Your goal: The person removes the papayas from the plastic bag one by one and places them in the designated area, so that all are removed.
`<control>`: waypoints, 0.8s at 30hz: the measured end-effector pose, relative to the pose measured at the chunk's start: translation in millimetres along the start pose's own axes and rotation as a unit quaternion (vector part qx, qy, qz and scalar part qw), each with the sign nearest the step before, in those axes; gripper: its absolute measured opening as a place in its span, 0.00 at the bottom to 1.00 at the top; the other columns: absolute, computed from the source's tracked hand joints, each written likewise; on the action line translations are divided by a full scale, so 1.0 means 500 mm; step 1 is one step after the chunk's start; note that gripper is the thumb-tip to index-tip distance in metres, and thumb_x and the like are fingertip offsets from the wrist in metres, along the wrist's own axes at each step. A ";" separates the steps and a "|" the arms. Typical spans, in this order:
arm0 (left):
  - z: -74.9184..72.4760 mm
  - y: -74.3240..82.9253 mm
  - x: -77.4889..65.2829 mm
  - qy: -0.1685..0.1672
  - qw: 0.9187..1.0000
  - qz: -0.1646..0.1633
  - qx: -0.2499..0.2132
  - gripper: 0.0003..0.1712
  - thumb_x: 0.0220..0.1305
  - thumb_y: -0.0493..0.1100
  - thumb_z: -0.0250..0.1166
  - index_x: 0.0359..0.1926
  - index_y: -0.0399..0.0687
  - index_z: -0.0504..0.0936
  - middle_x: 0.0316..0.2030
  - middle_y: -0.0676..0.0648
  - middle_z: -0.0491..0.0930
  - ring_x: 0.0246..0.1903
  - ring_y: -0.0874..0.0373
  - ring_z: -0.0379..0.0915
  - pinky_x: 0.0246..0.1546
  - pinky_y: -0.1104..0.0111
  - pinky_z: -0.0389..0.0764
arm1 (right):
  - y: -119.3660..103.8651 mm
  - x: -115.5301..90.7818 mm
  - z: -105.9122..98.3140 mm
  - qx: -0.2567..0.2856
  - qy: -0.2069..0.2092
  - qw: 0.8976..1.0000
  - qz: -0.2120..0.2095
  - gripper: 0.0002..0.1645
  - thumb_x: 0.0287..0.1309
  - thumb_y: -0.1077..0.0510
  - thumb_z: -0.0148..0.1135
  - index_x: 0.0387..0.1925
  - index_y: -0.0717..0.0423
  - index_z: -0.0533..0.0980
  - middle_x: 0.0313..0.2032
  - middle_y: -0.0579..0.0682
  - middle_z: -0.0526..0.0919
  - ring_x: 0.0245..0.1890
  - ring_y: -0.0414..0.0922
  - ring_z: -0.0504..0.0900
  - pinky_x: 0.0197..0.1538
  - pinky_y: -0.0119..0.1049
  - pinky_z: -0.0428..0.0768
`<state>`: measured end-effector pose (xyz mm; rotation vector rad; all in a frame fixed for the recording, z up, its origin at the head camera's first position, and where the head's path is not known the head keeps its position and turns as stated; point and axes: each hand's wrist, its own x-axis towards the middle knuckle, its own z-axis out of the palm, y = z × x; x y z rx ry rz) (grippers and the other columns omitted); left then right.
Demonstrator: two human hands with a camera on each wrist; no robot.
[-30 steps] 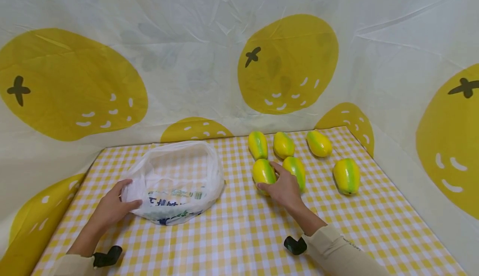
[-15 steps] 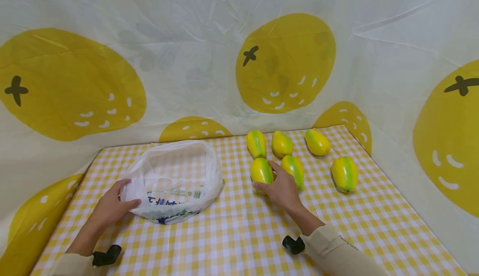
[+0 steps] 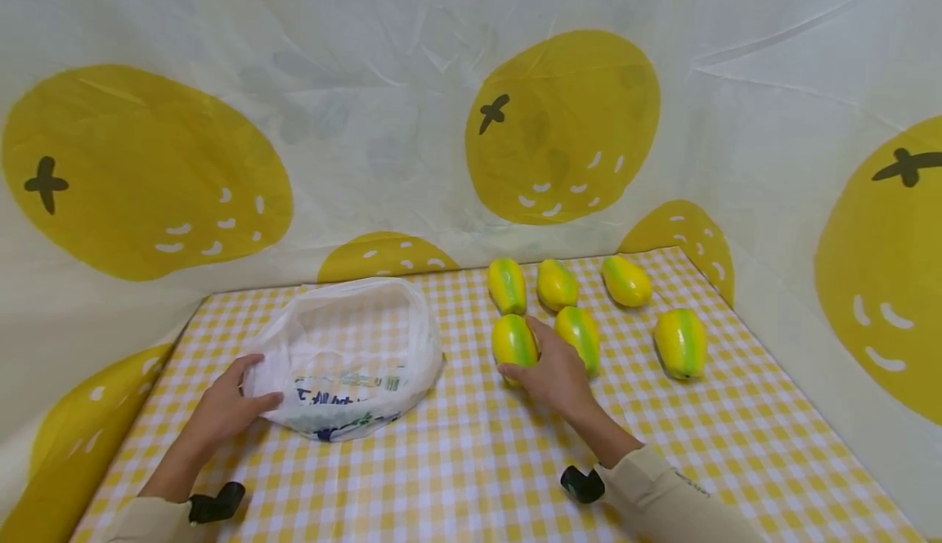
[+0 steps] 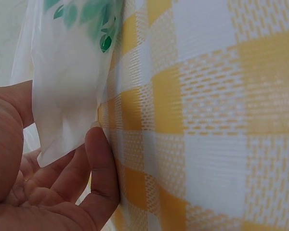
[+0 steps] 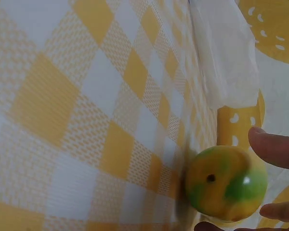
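A white plastic bag [image 3: 424, 338] with blue and green print lies on the table, its wide mouth facing up. My left hand [image 3: 224, 404] holds its left edge; in the left wrist view the bag's film [image 4: 67, 91] hangs between thumb and curled fingers. To the right, my right hand [image 3: 555, 370] grips a yellow papaya [image 3: 513, 338] with green stripes, thumb at the near side and fingers along its right. The right wrist view shows this papaya [image 5: 221, 187] end-on beside the thumb; its far side is hidden.
Close around the right hand are more papayas: one beside it [image 3: 579, 338], a back row including one at the left [image 3: 507, 285], and one farther right [image 3: 680, 343]. A checked cloth [image 3: 412, 486] covers the table. Behind hangs a fruit-print curtain [image 3: 397, 142].
The papaya at my right hand has shifted slightly left and toward me, the hand moving with it. My left hand and the bag stay as they were.
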<state>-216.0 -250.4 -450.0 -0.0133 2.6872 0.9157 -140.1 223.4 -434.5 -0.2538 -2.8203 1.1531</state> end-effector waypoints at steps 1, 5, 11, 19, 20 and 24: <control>-0.001 -0.002 0.000 -0.002 1.000 -0.001 -0.005 0.58 0.67 0.57 0.70 0.81 0.35 0.47 0.77 0.20 0.46 0.73 0.21 0.52 0.68 0.32 0.64 | -0.001 -0.001 -0.001 -0.003 0.000 1.000 -0.006 0.55 0.55 0.47 0.79 0.79 0.53 0.62 0.74 0.56 0.72 0.68 0.59 0.76 0.65 0.61 0.76; -0.005 -0.007 -0.001 -0.007 1.000 -0.006 -0.022 0.59 0.67 0.58 0.70 0.81 0.34 0.45 0.79 0.21 0.42 0.75 0.22 0.46 0.70 0.31 0.59 | -0.010 -0.002 -0.009 -0.011 -0.009 0.999 -0.030 0.55 0.56 0.45 0.79 0.78 0.54 0.62 0.74 0.57 0.72 0.68 0.59 0.76 0.65 0.62 0.76; -0.013 0.000 -0.014 -0.011 1.000 0.008 -0.021 0.58 0.70 0.64 0.66 0.82 0.37 0.46 0.78 0.20 0.46 0.74 0.22 0.52 0.66 0.33 0.66 | -0.034 -0.003 -0.035 -0.047 -0.038 0.997 -0.056 0.55 0.59 0.42 0.75 0.79 0.56 0.60 0.79 0.64 0.61 0.74 0.65 0.68 0.69 0.65 0.72; -0.027 0.048 -0.036 0.074 0.991 0.111 0.029 0.52 0.75 0.65 0.59 0.78 0.30 0.53 0.76 0.19 0.47 0.71 0.19 0.50 0.63 0.28 0.63 | -0.063 0.001 -0.087 -0.104 -0.048 0.986 -0.117 0.54 0.65 0.37 0.68 0.82 0.55 0.55 0.82 0.66 0.50 0.79 0.72 0.54 0.72 0.76 0.60; -0.030 0.058 -0.037 0.083 0.989 0.119 0.042 0.52 0.75 0.65 0.58 0.78 0.29 0.54 0.76 0.19 0.46 0.72 0.19 0.49 0.63 0.26 0.60 | -0.066 0.002 -0.092 -0.113 -0.047 0.985 -0.125 0.54 0.66 0.36 0.66 0.82 0.54 0.54 0.82 0.65 0.49 0.80 0.72 0.51 0.72 0.77 0.56; -0.041 0.104 -0.040 0.096 0.980 0.137 0.112 0.53 0.75 0.68 0.55 0.80 0.32 0.51 0.77 0.19 0.42 0.73 0.16 0.41 0.61 0.21 0.55 | -0.079 0.013 -0.109 -0.162 -0.038 0.975 -0.146 0.56 0.67 0.31 0.61 0.84 0.50 0.50 0.83 0.61 0.46 0.81 0.72 0.42 0.71 0.83 0.43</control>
